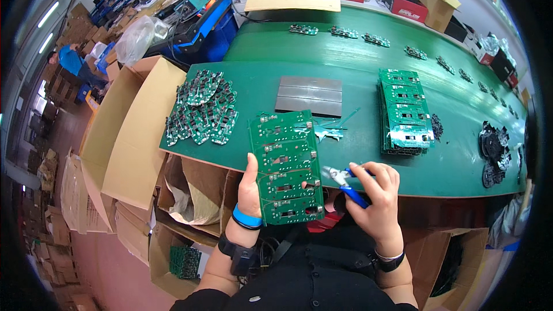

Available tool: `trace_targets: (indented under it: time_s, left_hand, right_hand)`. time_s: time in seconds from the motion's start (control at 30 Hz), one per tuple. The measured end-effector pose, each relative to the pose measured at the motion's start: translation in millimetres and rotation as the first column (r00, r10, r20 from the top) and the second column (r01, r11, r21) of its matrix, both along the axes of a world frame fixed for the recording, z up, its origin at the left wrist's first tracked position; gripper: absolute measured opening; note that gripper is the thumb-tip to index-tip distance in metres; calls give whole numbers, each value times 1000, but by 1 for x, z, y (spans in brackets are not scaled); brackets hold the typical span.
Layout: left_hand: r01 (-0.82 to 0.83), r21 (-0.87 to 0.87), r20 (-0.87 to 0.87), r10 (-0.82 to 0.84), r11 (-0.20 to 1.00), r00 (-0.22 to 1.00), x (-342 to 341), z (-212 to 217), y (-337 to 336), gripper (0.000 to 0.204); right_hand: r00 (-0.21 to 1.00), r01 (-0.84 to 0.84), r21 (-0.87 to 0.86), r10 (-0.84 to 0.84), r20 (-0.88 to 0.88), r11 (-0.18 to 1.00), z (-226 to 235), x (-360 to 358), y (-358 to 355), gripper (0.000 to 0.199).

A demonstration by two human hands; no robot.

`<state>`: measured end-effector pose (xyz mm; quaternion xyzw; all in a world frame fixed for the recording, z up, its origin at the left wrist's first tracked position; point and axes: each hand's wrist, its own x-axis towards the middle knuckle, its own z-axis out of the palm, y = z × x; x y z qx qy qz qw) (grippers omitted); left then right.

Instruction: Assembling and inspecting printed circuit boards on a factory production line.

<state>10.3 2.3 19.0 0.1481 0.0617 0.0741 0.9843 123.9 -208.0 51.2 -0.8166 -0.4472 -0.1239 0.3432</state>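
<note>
In my left hand is a green circuit board panel, tilted up above the table's front edge, with several sections joined in it. The left fingers pass behind the panel and are partly hidden. My right hand grips a pair of side cutters with blue handles. Their metal jaws point at the panel's right edge, a small gap away. Thin green offcuts lie just beyond the panel, beside a dark grey flat block. A pile of small cut boards is at the left, and a stack of uncut panels stands right.
Small boards sit spaced along the green surface at the back. Black parts lie far right, small black bits by the stack. Open cardboard boxes border the table's left; another box stands below right. A person is far left.
</note>
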Motion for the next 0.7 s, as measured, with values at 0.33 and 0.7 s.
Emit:
trace_targets:
  time_s: [0.33,0.7]
  left_hand:
    - [-16,361,-8,20,933,1000,9,13,-4,65]
    - [-53,426,-35,75,903,997,11,18,-8,63]
  right_hand:
    - [989,-120,-148,132,71,982,7,-15,16,55]
    - [985,-116,-210,139,102,971,6,-16,19,62]
